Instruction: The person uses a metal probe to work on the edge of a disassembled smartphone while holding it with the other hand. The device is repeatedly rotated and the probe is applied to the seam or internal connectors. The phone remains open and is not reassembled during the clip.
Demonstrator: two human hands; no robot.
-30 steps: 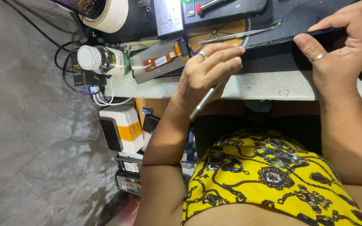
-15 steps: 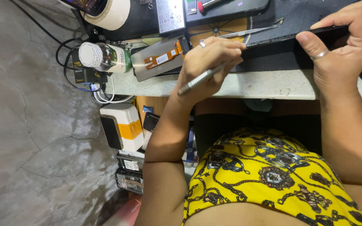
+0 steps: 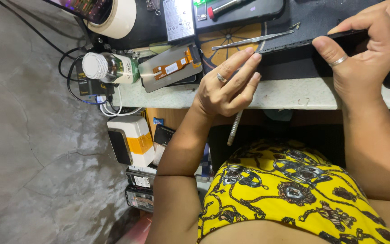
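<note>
My right hand grips a thin black phone by its right end and holds it edge-up over the dark mat on the bench. My left hand, with a ring on one finger, holds a slim silver tool. Its handle hangs down below the palm, past the bench edge. The left fingertips stretch out and touch the phone's left end. The tool's tip is hidden inside the hand.
Metal tweezers lie on the mat behind the phone. A loose screen panel with an orange flex cable, a white-capped bottle and a tape roll sit at the left. Below the bench stands a white and yellow box.
My left hand has turned the silver tool so that its handle now points down under the palm, and its fingers have reached out to the phone's end. My right hand has stayed put.
</note>
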